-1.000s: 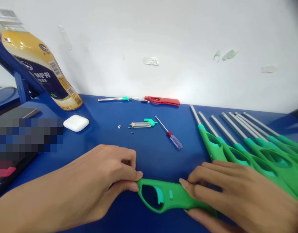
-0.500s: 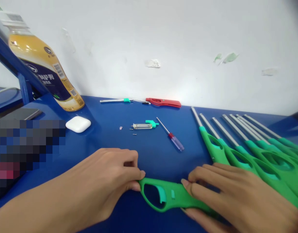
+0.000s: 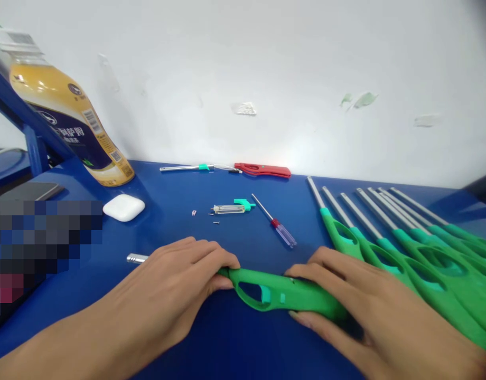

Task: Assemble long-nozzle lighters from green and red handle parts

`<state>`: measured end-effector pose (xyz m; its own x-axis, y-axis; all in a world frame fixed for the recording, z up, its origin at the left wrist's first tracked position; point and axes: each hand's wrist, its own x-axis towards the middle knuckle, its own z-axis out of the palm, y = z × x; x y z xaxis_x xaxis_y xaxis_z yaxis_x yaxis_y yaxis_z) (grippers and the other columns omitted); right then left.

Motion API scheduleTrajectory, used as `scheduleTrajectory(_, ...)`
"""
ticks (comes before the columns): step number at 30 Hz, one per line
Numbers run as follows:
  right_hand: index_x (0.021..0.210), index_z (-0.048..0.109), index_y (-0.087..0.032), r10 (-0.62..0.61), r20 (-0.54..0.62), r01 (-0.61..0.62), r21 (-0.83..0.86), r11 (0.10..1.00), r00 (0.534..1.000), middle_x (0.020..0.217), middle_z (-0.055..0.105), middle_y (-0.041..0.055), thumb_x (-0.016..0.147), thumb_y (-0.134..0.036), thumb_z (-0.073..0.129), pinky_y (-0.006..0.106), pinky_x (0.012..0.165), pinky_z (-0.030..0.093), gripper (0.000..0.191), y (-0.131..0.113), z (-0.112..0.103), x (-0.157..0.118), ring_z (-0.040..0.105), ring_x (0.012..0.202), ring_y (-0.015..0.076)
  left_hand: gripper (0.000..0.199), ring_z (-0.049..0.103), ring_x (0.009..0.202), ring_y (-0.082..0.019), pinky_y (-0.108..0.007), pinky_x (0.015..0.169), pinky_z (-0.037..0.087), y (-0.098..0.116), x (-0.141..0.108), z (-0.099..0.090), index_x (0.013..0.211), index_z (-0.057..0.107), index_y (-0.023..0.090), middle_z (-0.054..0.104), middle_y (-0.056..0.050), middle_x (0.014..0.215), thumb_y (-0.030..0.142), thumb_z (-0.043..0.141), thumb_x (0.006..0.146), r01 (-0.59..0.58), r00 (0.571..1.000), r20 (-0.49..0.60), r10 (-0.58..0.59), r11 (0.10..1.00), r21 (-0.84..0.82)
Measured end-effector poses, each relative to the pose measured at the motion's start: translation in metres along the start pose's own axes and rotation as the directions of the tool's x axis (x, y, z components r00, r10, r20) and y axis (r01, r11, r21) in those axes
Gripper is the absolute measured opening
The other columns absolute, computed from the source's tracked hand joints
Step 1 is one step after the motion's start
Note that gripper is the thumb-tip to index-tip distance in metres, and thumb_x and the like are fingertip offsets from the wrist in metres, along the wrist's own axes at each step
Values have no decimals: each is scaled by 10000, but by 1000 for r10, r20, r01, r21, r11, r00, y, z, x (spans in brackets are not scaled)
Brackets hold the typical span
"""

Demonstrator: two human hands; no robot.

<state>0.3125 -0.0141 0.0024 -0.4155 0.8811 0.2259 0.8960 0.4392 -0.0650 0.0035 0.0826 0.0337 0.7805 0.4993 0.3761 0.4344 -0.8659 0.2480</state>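
Observation:
My left hand is closed round the front end of a green long-nosed lighter, by the loop in its handle. A silver metal tube pokes out behind that hand, in line with the lighter; the stretch where they meet is hidden. At the rear of the handle my right hand grips with the thumb below and fingers above. A teal trigger shows inside the loop and a small teal tab on the handle's side. Beyond my hands lie a screwdriver, a clear fuel tank with a teal piece and tiny screws.
Several green lighters lie fanned out on the right. A red lighter casing and a loose metal tube rest along the wall. On the left are a drink bottle, a white case and a phone.
The green lighter has shifted slightly away from me, both hands still on it. A silver tube end now shows left of my left hand. The view has tipped a little.

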Motion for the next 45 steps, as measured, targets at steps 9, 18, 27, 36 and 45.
scheduleTrajectory(9,1153,661,-325,-29,-73,42,180,983,997,1012,772,-53,1156,-503,457,324,871,632,271,-19,-14,21,799,940,159,303,677,997,-118,-219,908,532,12,-8,18,1437,587,224,700,-18,1177,192,423,1184,-44,994,-104,37,997,-65)
scheduleTrajectory(18,964,749,-234,-140,-290,169,79,982,947,853,822,18,1199,-406,254,324,567,567,574,-29,-20,28,800,702,170,196,721,935,-137,-223,857,585,24,-5,19,1217,600,250,737,-13,1084,220,411,1174,-34,992,-125,26,997,-68)
scheduleTrajectory(27,1100,765,-266,-18,-294,54,118,992,956,965,846,22,1178,-439,384,275,699,639,426,-33,-17,16,837,862,197,228,725,900,-159,-302,857,554,22,-5,18,1242,637,204,762,-18,1029,182,421,1171,-92,980,-168,103,993,73)
scheduleTrajectory(36,1150,811,-349,164,-50,-121,473,873,985,958,858,-60,1141,-551,464,193,585,615,401,-30,-27,22,774,631,121,394,741,983,-211,-367,903,543,11,-13,9,1506,586,179,774,-42,1064,235,354,1193,-226,970,-30,243,936,272)
scheduleTrajectory(45,1377,669,-326,-59,-147,85,180,980,987,1027,855,-46,1181,-510,350,285,634,627,418,-27,-25,21,831,785,167,322,740,714,-212,-379,620,565,15,-4,12,1274,603,155,788,-15,902,234,302,1193,-209,969,-70,236,940,269)
